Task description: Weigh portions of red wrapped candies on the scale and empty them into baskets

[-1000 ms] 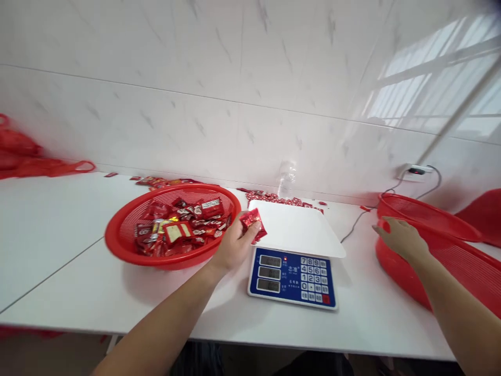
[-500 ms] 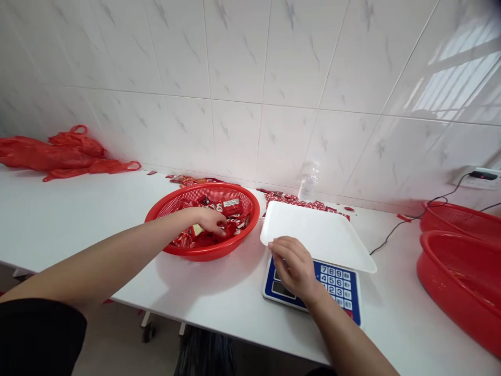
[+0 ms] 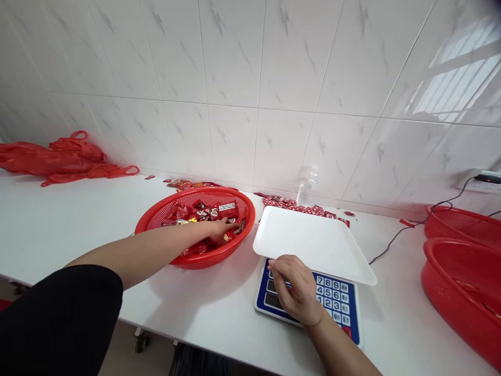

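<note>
My left hand (image 3: 219, 230) reaches down into a red plastic colander (image 3: 146, 218) filled with small wrapped sweets (image 3: 202, 213), mostly red. Its visible fingers are stretched out beside a round red-wrapped sweet (image 3: 229, 236); the other fingertips are hidden among the packets. Over the blue keypad panel of a digital scale (image 3: 331, 297), my right hand (image 3: 294, 284) is curled, fingers pressed together, and I see nothing in it. Just beyond its knuckles lies the scale's white tray (image 3: 309, 240), with nothing on it.
Small red packets (image 3: 289, 204) lie along the wall behind the scale, near a clear plastic bottle (image 3: 307, 189). Red plastic bags (image 3: 58, 159) lie at far left. Red baskets (image 3: 450, 282) stand at the right, beside a black cable (image 3: 403, 223) leading to a wall socket.
My left hand has moved deeper and slightly right among the sweets, near a round one. My right hand stays curled over the scale. The view has shifted slightly.
</note>
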`<action>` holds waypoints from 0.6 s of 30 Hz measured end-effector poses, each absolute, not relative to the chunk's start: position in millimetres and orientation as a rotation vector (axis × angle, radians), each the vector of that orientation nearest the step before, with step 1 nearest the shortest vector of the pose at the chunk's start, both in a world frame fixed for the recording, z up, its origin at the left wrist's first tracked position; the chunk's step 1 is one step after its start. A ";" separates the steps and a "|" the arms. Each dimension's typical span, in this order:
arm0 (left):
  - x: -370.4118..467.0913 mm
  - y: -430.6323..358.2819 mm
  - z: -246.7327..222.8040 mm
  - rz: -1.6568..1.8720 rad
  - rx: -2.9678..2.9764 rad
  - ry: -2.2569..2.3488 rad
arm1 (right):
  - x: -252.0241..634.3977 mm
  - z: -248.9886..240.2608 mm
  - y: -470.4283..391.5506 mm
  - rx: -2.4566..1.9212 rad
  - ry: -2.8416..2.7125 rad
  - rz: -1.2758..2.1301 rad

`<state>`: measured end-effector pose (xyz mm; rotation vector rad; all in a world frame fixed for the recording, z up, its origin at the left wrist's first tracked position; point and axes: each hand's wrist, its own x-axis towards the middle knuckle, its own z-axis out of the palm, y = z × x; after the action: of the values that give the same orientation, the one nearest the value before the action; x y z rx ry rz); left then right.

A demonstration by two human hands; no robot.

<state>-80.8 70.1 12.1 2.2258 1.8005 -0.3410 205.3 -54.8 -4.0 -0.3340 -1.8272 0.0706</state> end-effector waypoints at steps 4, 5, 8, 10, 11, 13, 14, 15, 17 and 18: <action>-79.2 67.3 19.9 -0.274 2.296 1.821 | 206.9 -2.2 -54.7 -0.343 -1.833 0.066; -78.0 67.6 21.4 -0.239 2.337 1.802 | 207.0 -1.5 -54.4 -0.343 -1.833 0.065; -74.3 70.5 25.3 -0.185 2.429 1.719 | 207.1 0.1 -53.3 -0.348 -1.824 0.072; -73.1 73.0 29.8 -0.168 2.420 1.709 | 207.2 0.2 -52.8 -0.364 -1.817 0.079; -73.4 74.2 33.3 -0.150 2.405 1.722 | 207.3 0.0 -52.6 -0.371 -1.813 0.081; -76.4 75.9 42.3 -0.109 2.364 1.767 | 207.6 -0.8 -52.2 -0.377 -1.804 0.082; -79.1 76.4 47.2 -0.095 2.344 1.781 | 207.8 -1.3 -52.1 -0.376 -1.799 0.082; -82.1 76.7 51.6 -0.098 2.319 1.787 | 207.8 -1.6 -51.9 -0.375 -1.798 0.084; -88.0 76.7 56.8 -0.170 2.246 1.795 | 207.8 -1.8 -51.7 -0.378 -1.803 0.092; -89.8 76.5 56.8 -0.225 2.208 1.798 | 207.7 -1.7 -51.6 -0.380 -1.807 0.095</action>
<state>-89.8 76.5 56.8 2.2082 1.7984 -0.2246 207.7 -51.6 -1.7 -0.3804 -1.8074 0.0953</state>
